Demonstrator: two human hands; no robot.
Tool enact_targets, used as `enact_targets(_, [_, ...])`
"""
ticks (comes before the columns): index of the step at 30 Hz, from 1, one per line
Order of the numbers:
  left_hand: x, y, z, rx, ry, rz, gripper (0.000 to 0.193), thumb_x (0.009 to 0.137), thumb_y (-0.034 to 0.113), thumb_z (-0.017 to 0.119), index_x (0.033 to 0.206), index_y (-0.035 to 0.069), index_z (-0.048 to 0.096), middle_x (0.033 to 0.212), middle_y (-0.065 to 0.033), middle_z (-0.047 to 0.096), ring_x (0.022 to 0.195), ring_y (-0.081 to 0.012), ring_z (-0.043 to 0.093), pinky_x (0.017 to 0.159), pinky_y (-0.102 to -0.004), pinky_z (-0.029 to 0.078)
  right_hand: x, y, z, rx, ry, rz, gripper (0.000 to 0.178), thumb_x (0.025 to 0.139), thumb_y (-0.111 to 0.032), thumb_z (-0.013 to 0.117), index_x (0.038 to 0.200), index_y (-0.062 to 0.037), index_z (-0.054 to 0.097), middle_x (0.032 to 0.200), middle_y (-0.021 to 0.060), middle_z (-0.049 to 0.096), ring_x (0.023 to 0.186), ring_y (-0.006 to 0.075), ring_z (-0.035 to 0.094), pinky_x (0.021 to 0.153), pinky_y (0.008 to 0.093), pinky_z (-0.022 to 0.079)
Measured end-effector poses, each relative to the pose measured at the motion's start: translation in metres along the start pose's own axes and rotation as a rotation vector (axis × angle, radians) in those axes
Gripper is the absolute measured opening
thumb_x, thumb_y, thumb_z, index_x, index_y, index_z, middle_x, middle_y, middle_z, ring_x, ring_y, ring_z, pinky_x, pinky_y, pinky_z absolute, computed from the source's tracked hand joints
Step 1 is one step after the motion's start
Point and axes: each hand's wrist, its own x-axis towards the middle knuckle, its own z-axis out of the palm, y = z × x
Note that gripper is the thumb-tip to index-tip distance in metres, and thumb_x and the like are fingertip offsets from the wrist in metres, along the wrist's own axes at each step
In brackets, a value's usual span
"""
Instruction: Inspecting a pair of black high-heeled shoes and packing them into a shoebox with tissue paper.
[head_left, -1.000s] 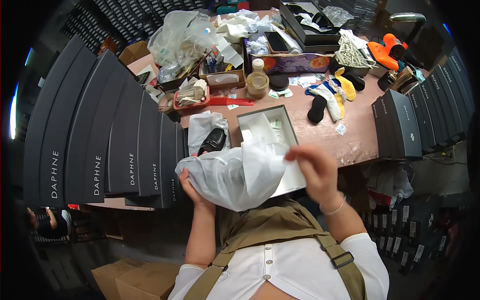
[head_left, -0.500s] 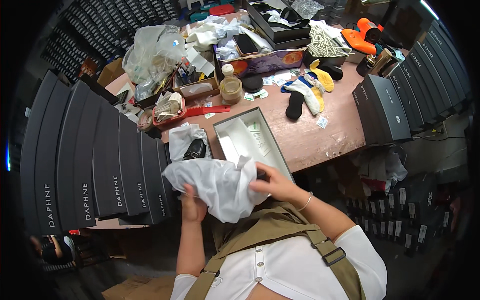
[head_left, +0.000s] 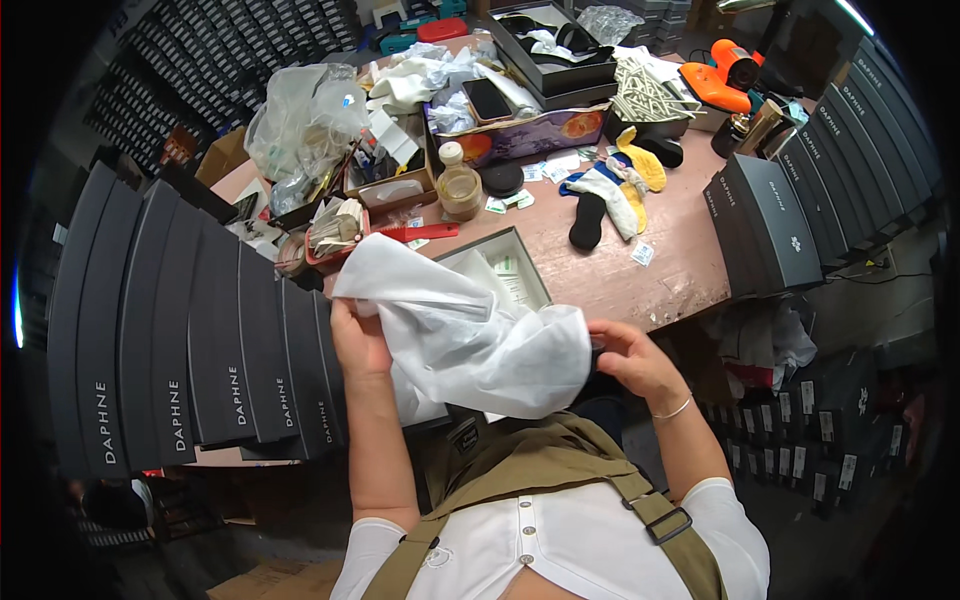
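Note:
A white shoe bag [head_left: 470,335] of thin, cloth-like material stretches between my two hands, its left end raised. My left hand [head_left: 360,345] is closed on that left end, with its fingertips partly behind the material. At the other end, my right hand [head_left: 640,365] pinches the bag's edge, where a small dark bit shows; I cannot make out what it belongs to. Behind and partly under the bag stands an open shoe box [head_left: 541,268] with white paper and small packets inside. More white wrapping [head_left: 410,398] shows below the bag, near my left wrist.
Dark shoe boxes stand in rows at the left [head_left: 210,340] and right [head_left: 765,215]. On the pink table [head_left: 650,290] are a glue jar [head_left: 460,190], a red brush [head_left: 425,232], a phone [head_left: 487,100], cloths [head_left: 610,190], a black pad [head_left: 587,222] and an orange heat tool [head_left: 720,85].
The bundled bag is now spread out wider and lies over the open box. My left hand has moved up, my right hand outward to the right. The black shoe at the left is now hidden.

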Motion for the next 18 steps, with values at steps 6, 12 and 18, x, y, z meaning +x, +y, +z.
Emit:
enact_targets(6, [0.001,-0.023,0.025,-0.001,0.093,0.166,0.043,0.094,0.034,0.036,0.111,0.003,0.061,0.109,-0.0109,0.065,0.098,-0.0260,0.064,0.088,-0.0404,0.052,0.020,0.026,0.038,-0.519,0.031,-0.218,0.051,0.085,-0.017,0.071,0.129,0.0005,0.052,0.130,0.0131,0.054,0.123,0.0217,0.047,0.105,0.0342,0.034])
enact_targets(12, [-0.013,0.053,0.052,0.097,0.173,0.495,0.052,0.094,0.045,0.036,0.114,0.002,0.057,0.111,-0.0134,0.063,0.099,-0.0286,0.064,0.086,-0.0465,0.053,-0.021,-0.008,-0.018,-0.610,0.164,-0.064,0.028,0.077,-0.018,0.078,0.076,0.0042,0.062,0.112,0.0179,0.064,0.102,0.0253,0.060,0.089,0.0333,0.045])
enact_targets(18, [-0.045,-0.087,0.008,1.872,-0.885,0.390,0.041,0.067,0.029,0.075,0.094,0.000,0.063,0.087,-0.0210,0.063,0.083,-0.0367,0.063,0.073,-0.0410,0.052,-0.010,-0.021,-0.004,-1.057,0.591,-0.270,0.032,0.078,-0.023,0.076,0.077,0.0055,0.061,0.112,0.0266,0.061,0.097,0.0360,0.062,0.083,0.0362,0.048])
